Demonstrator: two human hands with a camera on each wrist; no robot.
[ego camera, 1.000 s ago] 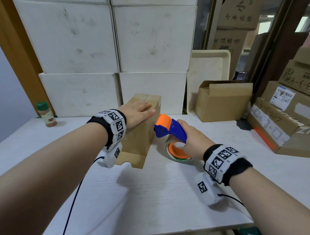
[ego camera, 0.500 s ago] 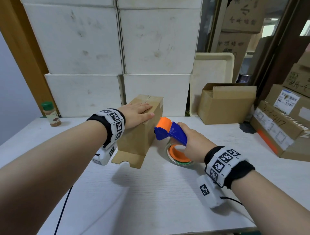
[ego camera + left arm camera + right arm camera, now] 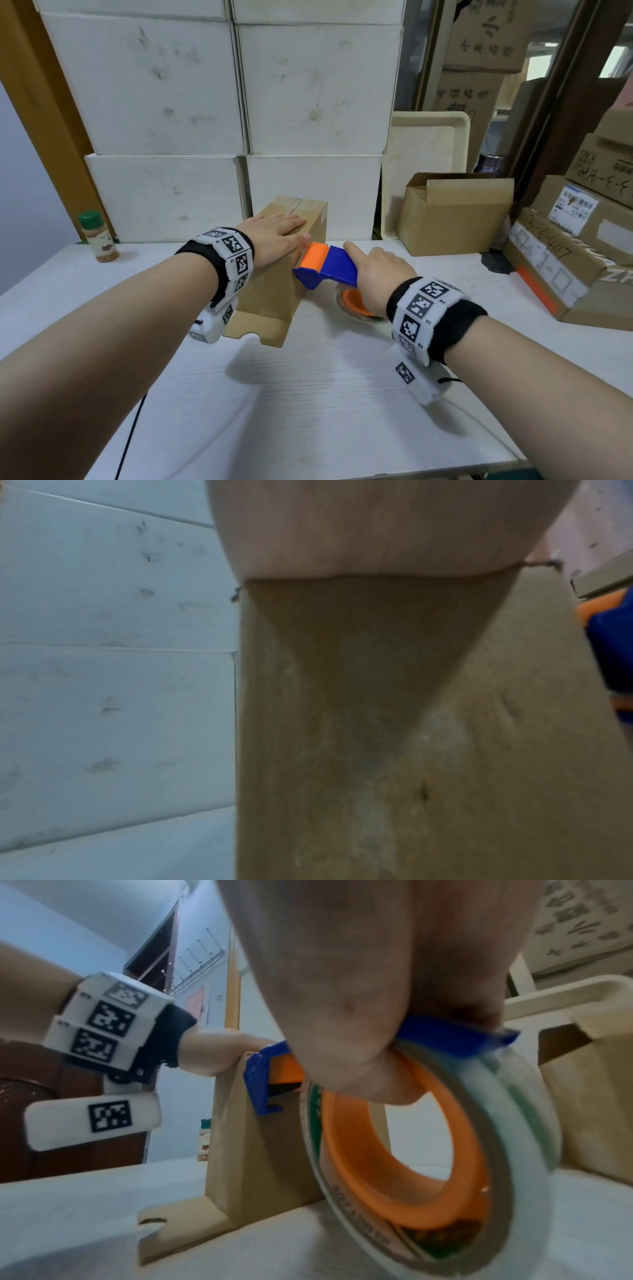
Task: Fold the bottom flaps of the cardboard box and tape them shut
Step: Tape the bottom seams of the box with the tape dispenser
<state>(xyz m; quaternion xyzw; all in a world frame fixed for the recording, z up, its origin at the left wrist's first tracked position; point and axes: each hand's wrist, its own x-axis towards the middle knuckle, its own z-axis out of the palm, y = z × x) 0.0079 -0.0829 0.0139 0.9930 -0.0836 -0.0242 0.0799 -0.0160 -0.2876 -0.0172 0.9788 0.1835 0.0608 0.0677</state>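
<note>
Now left hand (image 3: 274,236) flat on cardboard box (image 3: 274,291); right hand (image 3: 376,274) grips plastic tape dispenser (image 3: 325,270).

White boxes (image 3: 219,102) are stacked across the upper middle of the frame, behind the white tabletop (image 3: 308,394). A spice jar (image 3: 97,236) with a green cap stands at the left. An open brown carton (image 3: 455,212) sits at the right, a cream tray (image 3: 428,164) leaning behind it. Labelled cartons (image 3: 582,246) are piled at the far right.
</note>
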